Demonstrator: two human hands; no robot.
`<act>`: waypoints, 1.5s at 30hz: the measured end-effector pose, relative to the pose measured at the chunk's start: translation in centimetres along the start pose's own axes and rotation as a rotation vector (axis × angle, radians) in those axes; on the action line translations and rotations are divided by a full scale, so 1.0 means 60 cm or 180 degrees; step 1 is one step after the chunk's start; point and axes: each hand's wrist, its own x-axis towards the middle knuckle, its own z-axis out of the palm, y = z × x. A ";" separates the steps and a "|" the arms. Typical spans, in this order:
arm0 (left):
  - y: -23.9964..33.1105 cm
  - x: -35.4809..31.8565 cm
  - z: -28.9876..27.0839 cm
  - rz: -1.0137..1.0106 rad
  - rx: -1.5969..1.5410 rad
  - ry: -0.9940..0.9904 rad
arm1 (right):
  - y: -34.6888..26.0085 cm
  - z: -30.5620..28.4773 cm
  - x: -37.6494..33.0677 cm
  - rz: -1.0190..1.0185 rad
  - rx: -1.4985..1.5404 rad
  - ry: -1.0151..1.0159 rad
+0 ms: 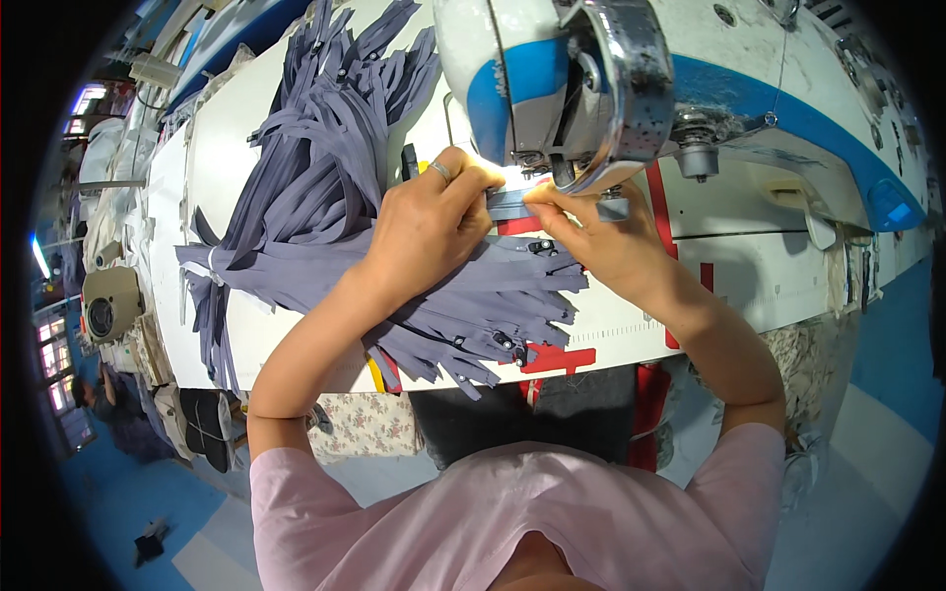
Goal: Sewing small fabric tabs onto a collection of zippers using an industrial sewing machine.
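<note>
Here the left hand [429, 222] and right hand [591, 231] pinch a grey zipper strip [517, 204] under the sewing machine [591, 89] at twelve o'clock; grey zippers [325, 167] pile at ten o'clock on the white surface [749, 266].

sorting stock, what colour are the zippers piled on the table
Greyish purple zippers, all one colour, lying on the white table; head view.

Both hands [512, 222] together, fingertips pinched, forearms converging.
</note>
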 end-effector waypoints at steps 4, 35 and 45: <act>-0.003 0.019 -0.004 0.0281 -0.0030 -0.0160 | 0.003 -0.012 0.007 0.0048 0.0002 -0.0085; 0.000 0.019 0.007 -0.0220 -0.0329 0.0042 | 0.011 -0.008 -0.021 0.0974 -0.0607 -0.1448; 0.011 0.021 -0.002 -0.0197 -0.0571 0.0098 | -0.010 -0.027 0.027 0.1392 -0.1196 -0.2439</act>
